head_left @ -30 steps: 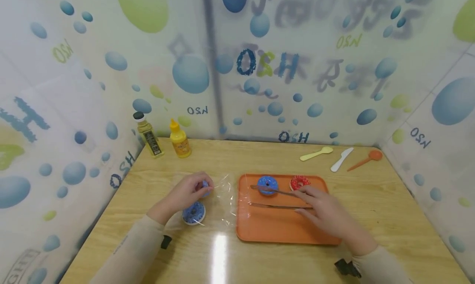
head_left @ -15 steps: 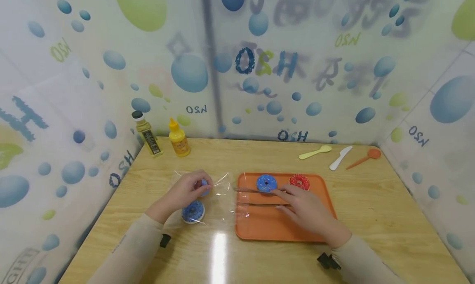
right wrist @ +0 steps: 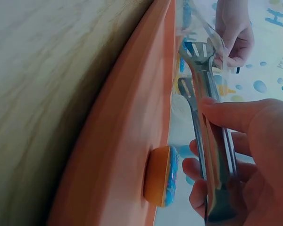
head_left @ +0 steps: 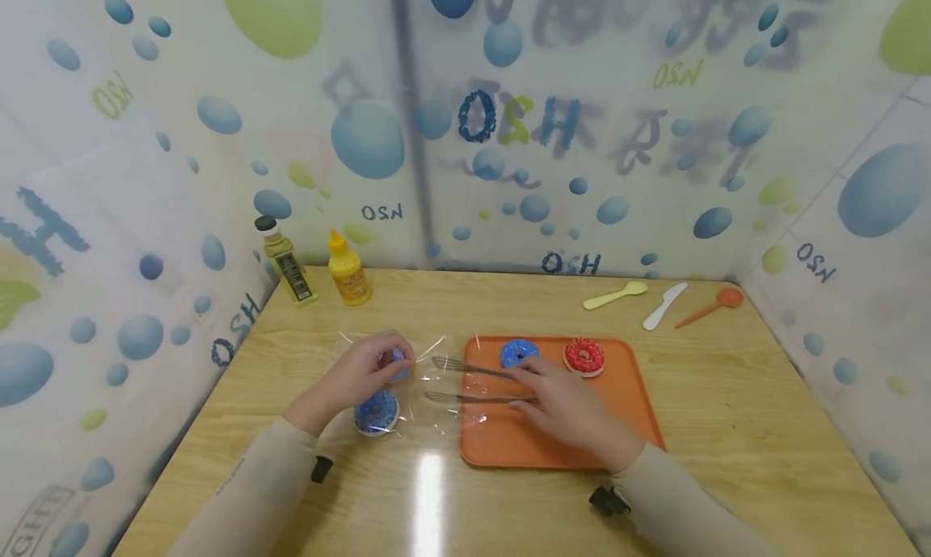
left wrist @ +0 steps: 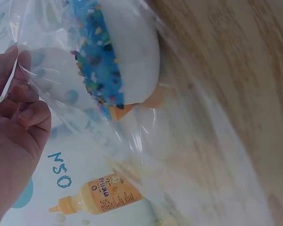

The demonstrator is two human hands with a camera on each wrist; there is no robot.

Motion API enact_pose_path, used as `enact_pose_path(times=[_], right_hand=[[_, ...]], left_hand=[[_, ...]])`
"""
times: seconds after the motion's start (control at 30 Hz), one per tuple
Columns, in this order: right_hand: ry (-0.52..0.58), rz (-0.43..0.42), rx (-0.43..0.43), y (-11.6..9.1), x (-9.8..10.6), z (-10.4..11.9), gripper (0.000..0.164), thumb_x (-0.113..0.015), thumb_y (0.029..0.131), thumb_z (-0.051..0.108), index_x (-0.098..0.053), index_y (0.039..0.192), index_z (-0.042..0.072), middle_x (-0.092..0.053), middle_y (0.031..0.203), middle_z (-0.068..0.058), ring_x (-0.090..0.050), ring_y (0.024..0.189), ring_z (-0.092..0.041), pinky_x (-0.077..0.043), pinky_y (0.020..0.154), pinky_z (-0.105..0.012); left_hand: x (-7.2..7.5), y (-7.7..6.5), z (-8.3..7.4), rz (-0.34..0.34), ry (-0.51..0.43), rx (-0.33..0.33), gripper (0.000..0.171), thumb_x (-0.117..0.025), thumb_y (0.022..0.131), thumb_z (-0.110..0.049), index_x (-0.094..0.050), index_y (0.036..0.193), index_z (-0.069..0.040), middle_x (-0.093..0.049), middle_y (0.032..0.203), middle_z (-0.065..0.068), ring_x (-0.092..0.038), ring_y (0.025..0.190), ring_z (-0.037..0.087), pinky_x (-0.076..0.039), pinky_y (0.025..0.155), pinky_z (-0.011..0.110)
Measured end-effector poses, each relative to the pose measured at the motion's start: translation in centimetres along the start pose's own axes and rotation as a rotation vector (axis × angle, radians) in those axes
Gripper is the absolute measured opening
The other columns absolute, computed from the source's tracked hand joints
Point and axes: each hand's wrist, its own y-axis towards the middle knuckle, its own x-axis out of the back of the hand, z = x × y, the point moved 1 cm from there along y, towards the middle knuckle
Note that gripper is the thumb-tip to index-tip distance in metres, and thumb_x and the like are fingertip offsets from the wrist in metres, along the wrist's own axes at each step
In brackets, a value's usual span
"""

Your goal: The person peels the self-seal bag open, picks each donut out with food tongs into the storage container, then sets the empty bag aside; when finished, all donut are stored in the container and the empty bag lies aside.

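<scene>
My left hand [head_left: 367, 371] pinches the rim of a clear plastic bag [left wrist: 146, 127] between thumb and fingers. A blue-iced toy donut with sprinkles [head_left: 376, 413] lies inside the bag, near the wrist. Behind the left fingers, part of another blue piece [head_left: 399, 365] shows; most of it is hidden. My right hand [head_left: 563, 403] grips metal tongs [right wrist: 210, 117], with the two arms apart and nothing between the tips. The tips reach left past the orange tray [head_left: 560, 448] to the bag's side. A blue donut [head_left: 518, 353] and a red donut [head_left: 584, 357] rest on the tray.
A yellow squeeze bottle [head_left: 349, 272] and an oil bottle with a dark cap [head_left: 289, 264] stand at the back left. At the back right lie a yellow spoon [head_left: 614, 297], a white knife [head_left: 664, 307] and an orange spoon [head_left: 713, 307]. Patterned walls enclose the wooden table.
My right hand has moved left with the tongs, whose tips have passed from above the tray to the bag. The red donut is now uncovered. The left hand stays in place.
</scene>
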Motion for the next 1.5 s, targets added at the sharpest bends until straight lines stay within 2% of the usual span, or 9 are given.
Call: enact_pose_path(times=[0.13,0.3,0.4,0.57,0.8,0.9,1.03,1.27,1.5], right_hand=[[0.013,0.010,-0.004,0.9,-0.7,0.5,0.049,-0.080,0.090,0.039,-0.067,0.135,0.022,-0.063,0.116,0.005,-0.058,0.087,-0.008,-0.056,0.077,-0.028],[0.001,0.024,-0.013,1.8,-1.5,1.2,0.049,-0.078,0.092,0.042,-0.067,0.135,0.022,-0.064,0.121,0.002,-0.062,0.091,-0.011,-0.057,0.077,-0.031],[-0.007,0.019,-0.003,2.3,-1.8,1.6,0.050,-0.077,0.092,0.044,-0.066,0.136,0.021,-0.064,0.120,0.001,-0.062,0.092,-0.012,-0.057,0.075,-0.031],[-0.008,0.009,0.042,3.0,-2.3,2.1,0.049,-0.076,0.094,0.041,-0.066,0.138,0.020,-0.063,0.115,0.003,-0.059,0.090,-0.011,-0.055,0.073,-0.031],[-0.010,-0.001,0.020,3.6,-2.6,2.7,0.051,-0.074,0.095,0.040,-0.063,0.140,0.018,-0.065,0.127,0.000,-0.065,0.109,-0.017,-0.058,0.090,-0.038],[-0.036,-0.020,0.021,3.9,-2.7,3.1,0.052,-0.075,0.095,0.042,-0.064,0.139,0.017,-0.065,0.128,-0.002,-0.066,0.111,-0.019,-0.059,0.091,-0.040],[-0.080,-0.054,0.050,4.2,-3.1,3.7,0.053,-0.076,0.094,0.040,-0.063,0.140,0.017,-0.064,0.123,-0.003,-0.065,0.102,-0.017,-0.059,0.082,-0.036],[-0.061,-0.135,0.086,4.4,-3.7,4.5,0.052,-0.079,0.091,0.034,-0.066,0.136,0.010,-0.064,0.114,-0.003,-0.062,0.088,-0.016,-0.056,0.070,-0.033],[-0.046,-0.123,0.074,4.4,-3.7,4.7,0.047,-0.079,0.092,0.032,-0.068,0.133,0.012,-0.065,0.114,-0.001,-0.063,0.090,-0.015,-0.057,0.074,-0.033]], left_hand=[[0.0,0.0,-0.1,-0.001,0.015,0.002,0.004,-0.070,0.099,-0.012,-0.070,0.097,-0.015,-0.059,0.086,-0.007,-0.051,0.071,0.012,-0.045,0.062,0.025],[-0.1,0.0,0.0,-0.003,0.018,-0.011,0.004,-0.069,0.100,-0.015,-0.070,0.099,-0.012,-0.060,0.088,-0.007,-0.051,0.071,0.011,-0.046,0.062,0.025],[-0.1,-0.1,0.2,-0.005,0.007,-0.014,0.001,-0.070,0.099,-0.013,-0.071,0.099,-0.013,-0.060,0.088,-0.007,-0.051,0.071,0.011,-0.046,0.062,0.025],[0.0,0.0,0.4,-0.011,0.008,-0.018,0.005,-0.070,0.099,-0.012,-0.070,0.098,-0.018,-0.061,0.088,-0.007,-0.050,0.070,0.009,-0.045,0.062,0.025],[0.1,0.4,0.2,0.005,0.021,-0.034,0.004,-0.069,0.099,-0.014,-0.070,0.098,-0.018,-0.061,0.087,-0.005,-0.049,0.068,0.009,-0.045,0.060,0.025],[0.1,0.5,0.2,0.006,0.024,-0.040,0.003,-0.069,0.099,-0.013,-0.071,0.099,-0.016,-0.061,0.086,-0.004,-0.049,0.068,0.009,-0.045,0.059,0.025],[0.1,0.5,0.3,0.006,0.027,-0.038,0.004,-0.069,0.099,-0.015,-0.071,0.101,-0.012,-0.061,0.087,-0.007,-0.049,0.068,0.009,-0.045,0.060,0.025],[0.2,0.3,0.4,-0.005,0.028,-0.038,0.004,-0.070,0.099,-0.016,-0.071,0.100,-0.012,-0.062,0.090,-0.008,-0.050,0.069,0.009,-0.046,0.061,0.025],[0.1,0.1,0.6,-0.006,0.027,-0.035,0.003,-0.070,0.099,-0.014,-0.070,0.099,-0.016,-0.063,0.092,-0.009,-0.050,0.070,0.009,-0.046,0.062,0.025]])
